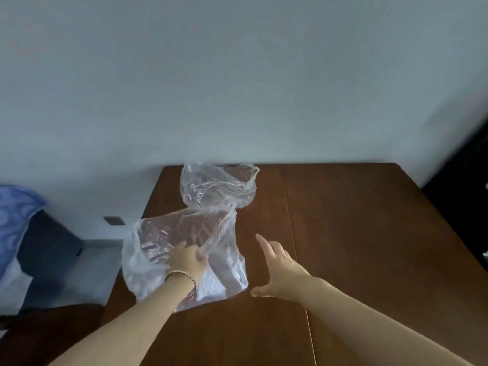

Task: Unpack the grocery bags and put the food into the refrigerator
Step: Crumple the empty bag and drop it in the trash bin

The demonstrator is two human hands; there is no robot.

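Observation:
Two clear plastic grocery bags lie on a brown wooden table [356,233]. The near bag [158,247] is crumpled flat at the table's left side, and my left hand [188,257] pinches its plastic near a handle. The far bag [219,186] sits against the wall, limp, with no food visible inside it. My right hand [277,268] hovers just right of the near bag with fingers spread, holding nothing. A beaded bracelet circles my left wrist. No refrigerator is in view.
A pale wall rises behind the table. To the left, off the table, stand a dark blue box [47,249] and a blue patterned cloth [13,220] on the floor. A dark object [462,180] borders the table's right edge.

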